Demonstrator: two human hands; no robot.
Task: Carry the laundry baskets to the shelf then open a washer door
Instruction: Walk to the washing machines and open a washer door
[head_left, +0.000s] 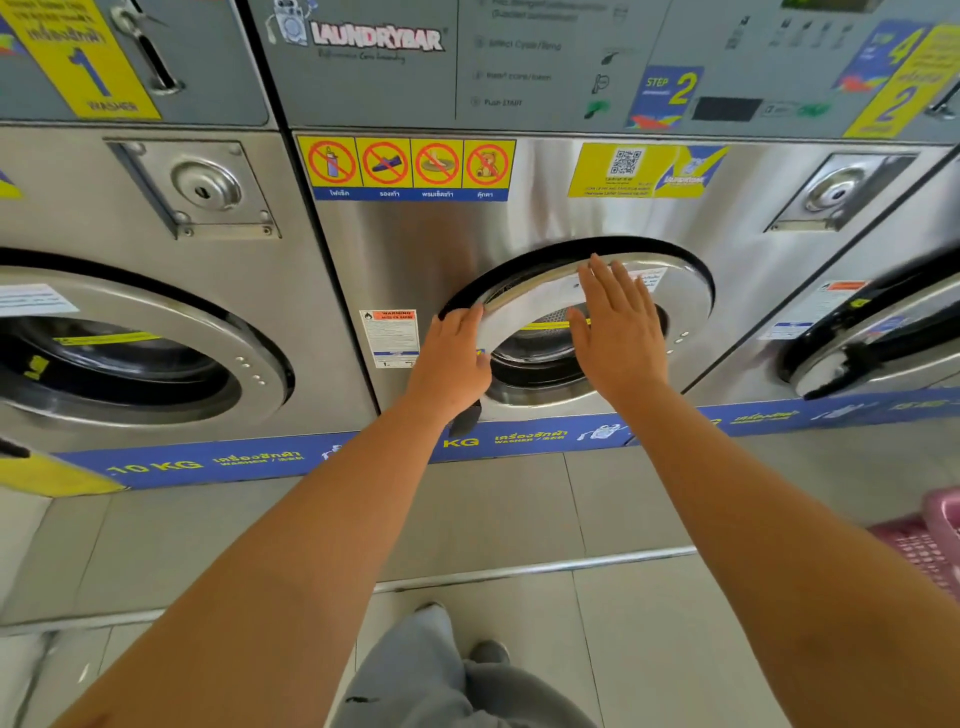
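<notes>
Two hands working the middle washer door (670, 291).
Left hand (452, 358) gripping its left rim, fingers curled; right hand (618, 332) pressing flat, fingers spread, holding nothing.

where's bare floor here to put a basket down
Bare tiled floor runs between the blue strip under the washers and the person's feet. Right edge is taken by a pink basket. Both hands, left hand and right hand, crowd the middle washer door.

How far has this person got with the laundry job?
The baskets: only a pink basket shows, on the floor at right, with no shelf in view, so that step cannot be confirmed. In hand: the left hand grips the middle washer door at its left edge, already slightly ajar, the right hand flat on it. Left: swinging it fully open.
</notes>
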